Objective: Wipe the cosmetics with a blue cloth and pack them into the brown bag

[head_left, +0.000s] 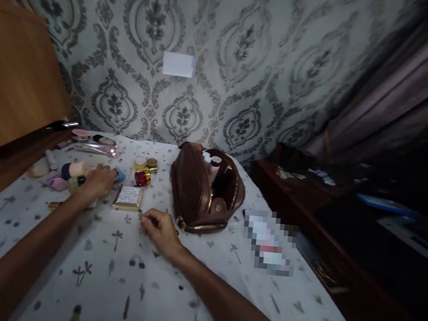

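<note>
My left hand (101, 180) reaches into a cluster of cosmetics on the left of the table. Its fingers are bent down and closed against a small light blue item (120, 175), which pokes out at their right; the fingertips are partly hidden. My right hand (162, 230) rests low over the cloth with fingers curled together, nothing visible in them. Between the hands lies a gold compact with a glittery silver lid (129, 196). Just beyond my right hand stands a brown makeup bag (192, 188), unzipped, with several bottles (214, 166) upright inside.
Small jars (152, 163) and a red bottle (142, 178) stand behind the compact. A beige-and-navy bottle (77, 169) and a clear pouch (94, 148) lie left. A pixelated flat object (269, 241) is right of the bag. Patterned wall (183, 112) behind; dark red desk (283, 187) right.
</note>
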`<state>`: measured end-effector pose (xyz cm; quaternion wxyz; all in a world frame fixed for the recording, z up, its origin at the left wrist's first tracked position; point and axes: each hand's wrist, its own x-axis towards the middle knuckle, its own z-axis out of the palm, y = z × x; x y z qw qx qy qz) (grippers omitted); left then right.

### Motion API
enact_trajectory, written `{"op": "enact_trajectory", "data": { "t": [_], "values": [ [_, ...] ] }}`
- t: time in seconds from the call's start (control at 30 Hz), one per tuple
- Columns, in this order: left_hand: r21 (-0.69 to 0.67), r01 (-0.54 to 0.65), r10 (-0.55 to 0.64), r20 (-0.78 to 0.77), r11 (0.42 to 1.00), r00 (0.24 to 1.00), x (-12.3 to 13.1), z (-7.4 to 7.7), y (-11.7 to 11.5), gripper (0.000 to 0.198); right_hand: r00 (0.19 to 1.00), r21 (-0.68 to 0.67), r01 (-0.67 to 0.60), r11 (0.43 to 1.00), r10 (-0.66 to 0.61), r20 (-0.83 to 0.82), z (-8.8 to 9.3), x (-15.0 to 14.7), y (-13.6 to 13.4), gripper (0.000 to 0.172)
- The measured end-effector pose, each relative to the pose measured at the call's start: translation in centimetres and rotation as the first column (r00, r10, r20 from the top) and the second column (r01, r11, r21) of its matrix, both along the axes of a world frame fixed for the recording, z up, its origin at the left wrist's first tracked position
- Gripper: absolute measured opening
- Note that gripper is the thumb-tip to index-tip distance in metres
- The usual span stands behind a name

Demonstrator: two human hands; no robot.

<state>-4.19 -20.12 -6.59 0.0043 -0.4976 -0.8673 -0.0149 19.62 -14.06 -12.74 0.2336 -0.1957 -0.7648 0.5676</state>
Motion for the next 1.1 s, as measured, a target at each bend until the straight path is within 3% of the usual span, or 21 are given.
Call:
{"op": "enact_trajectory", "data": {
  "t": [0.17, 0.4, 0.53, 0.63, 0.7, 0.8, 0.93, 1.1],
  "values": [
    [-0.066, 0.053, -0.061, -0.136, 0.996, 0.989, -0.1, -0.6, 0.3, 0.032, 1.000, -0.075, 0.005, 0.997, -0.006, -0.009, 0.2, 0.4, 0.0, 0.014],
    [-0.052, 0.121, -0.126, -0.116, 0.991, 0.985, -1.0, -1.7, 0.4, 0.035, 1.000, -0.060, 0.003, 0.998, -0.003, 0.001, 0.0, 0.2, 0.0, 0.014],
    [-0.023, 0.197, -0.198, -0.004, 0.980, 0.980, -1.5, -0.2, 0.5, 0.031, 1.000, -0.094, 0.000, 0.996, -0.002, -0.021, 0.2, 0.4, 0.1, 0.014],
    [0.162, 0.238, -0.263, 0.159, 0.958, 0.952, -0.9, 1.8, 0.6, 0.019, 0.999, -0.181, -0.022, 0.983, 0.013, -0.050, 0.2, 0.4, 0.2, 0.017],
    [0.292, 0.218, -0.316, 0.350, 0.931, 0.882, 0.3, 2.9, 0.7, 0.016, 0.997, -0.217, -0.051, 0.975, 0.036, -0.076, 0.1, 0.4, 0.4, 0.021],
    [0.438, 0.116, -0.400, 0.642, 0.892, 0.654, 3.4, 3.5, 1.0, 0.025, 0.990, -0.254, -0.097, 0.962, 0.067, -0.124, 0.0, 0.5, 0.7, 0.034],
    [0.439, -0.126, -0.362, 0.846, 0.890, 0.392, 7.5, 1.8, 1.9, 0.029, 0.975, -0.320, -0.170, 0.932, 0.112, -0.190, -0.1, 0.4, 1.1, 0.053],
    [0.504, -0.461, -0.395, 0.863, 0.731, 0.316, 10.0, -1.4, 2.3, 0.030, 0.960, -0.340, -0.243, 0.909, 0.175, -0.218, -0.4, 0.1, 1.4, 0.054]
  ]
}}
